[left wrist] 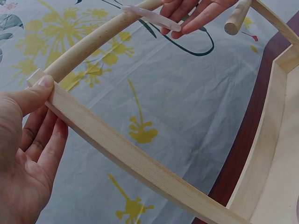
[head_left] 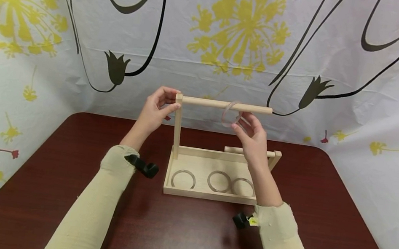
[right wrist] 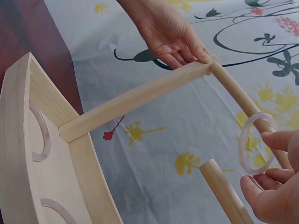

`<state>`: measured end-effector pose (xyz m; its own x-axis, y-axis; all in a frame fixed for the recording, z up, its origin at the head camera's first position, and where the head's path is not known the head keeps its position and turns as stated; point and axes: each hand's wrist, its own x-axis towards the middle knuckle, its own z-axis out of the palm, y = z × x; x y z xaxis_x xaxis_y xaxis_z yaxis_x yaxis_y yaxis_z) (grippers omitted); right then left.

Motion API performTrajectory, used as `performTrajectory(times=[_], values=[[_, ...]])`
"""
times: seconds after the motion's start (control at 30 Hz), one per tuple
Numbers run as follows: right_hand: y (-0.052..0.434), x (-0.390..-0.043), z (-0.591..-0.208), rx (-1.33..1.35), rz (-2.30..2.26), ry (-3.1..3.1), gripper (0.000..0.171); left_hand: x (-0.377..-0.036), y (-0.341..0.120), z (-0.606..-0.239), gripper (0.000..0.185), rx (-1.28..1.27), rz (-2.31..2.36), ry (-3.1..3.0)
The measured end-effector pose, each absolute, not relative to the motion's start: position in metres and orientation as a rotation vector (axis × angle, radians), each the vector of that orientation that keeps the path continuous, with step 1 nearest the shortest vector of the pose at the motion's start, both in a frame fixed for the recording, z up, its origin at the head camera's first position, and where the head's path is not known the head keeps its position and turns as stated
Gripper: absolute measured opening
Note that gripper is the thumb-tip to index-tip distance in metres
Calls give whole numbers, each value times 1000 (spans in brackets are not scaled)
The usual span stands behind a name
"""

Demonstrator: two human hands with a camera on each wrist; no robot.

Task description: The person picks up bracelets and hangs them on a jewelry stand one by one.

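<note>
A wooden bangle stand has a tall post (head_left: 177, 130) with a round upper rod (head_left: 202, 102) running right from its top. My left hand (head_left: 156, 107) grips the top of that post, with thumb in front and fingers behind. A pale translucent bangle (head_left: 224, 117) encircles the upper rod a little right of its middle. My right hand (head_left: 253, 138) holds this bangle by its right side between thumb and fingers. The right wrist view shows the bangle (right wrist: 242, 149) around the rod, close to the right fingertips.
Several similar bangles, one at the left (head_left: 184, 171), lie in the stand's shallow tray (head_left: 208, 195). A shorter, lower rod (head_left: 234, 150) extends left from a post at the tray's right. The stand rests on a dark red table (head_left: 176, 232) before a flower-patterned cloth (head_left: 174, 31).
</note>
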<state>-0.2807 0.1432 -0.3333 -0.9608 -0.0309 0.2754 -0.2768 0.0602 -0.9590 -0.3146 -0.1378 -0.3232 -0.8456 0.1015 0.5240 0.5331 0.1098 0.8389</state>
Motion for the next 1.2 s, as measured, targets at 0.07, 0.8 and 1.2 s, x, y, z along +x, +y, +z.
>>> performTrajectory(times=[0.07, 0.8, 1.2], values=[[144, -280, -333, 317, 2006, -2151, 56, -315, -138, -323, 34, -621, -1785, -2064], [154, -264, -337, 357, 1967, -2160, 58, -314, -138, -323, 34, -603, -1783, -2089], [156, -255, -339, 393, 1981, -2187, 56, -313, -138, -322, 33, -589, -1779, -2098]])
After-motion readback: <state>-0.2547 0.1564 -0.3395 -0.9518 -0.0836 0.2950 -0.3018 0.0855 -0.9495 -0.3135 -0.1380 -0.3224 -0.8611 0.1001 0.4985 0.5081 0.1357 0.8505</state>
